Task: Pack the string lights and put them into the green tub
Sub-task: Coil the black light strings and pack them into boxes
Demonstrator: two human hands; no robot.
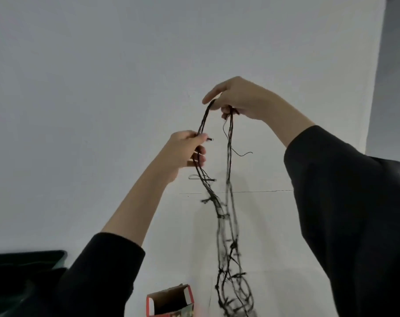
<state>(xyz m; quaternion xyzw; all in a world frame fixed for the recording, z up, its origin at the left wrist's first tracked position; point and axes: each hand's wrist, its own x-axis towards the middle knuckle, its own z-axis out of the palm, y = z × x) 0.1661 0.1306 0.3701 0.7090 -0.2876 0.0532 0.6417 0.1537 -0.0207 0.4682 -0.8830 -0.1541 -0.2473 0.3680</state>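
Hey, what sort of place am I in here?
Probably a plain indoor room, maybe at home: a bare white wall, a dark tub at lower left, and a small open cardboard box near the hanging string lights.

L sleeve (98,273) blk, long | R sleeve (354,213) blk, wide cuff | L hand (183,154) + R hand (240,99) bare

two hands (183,154) (238,99), one string of lights (217,203), one open box (171,300), one tub (27,253).
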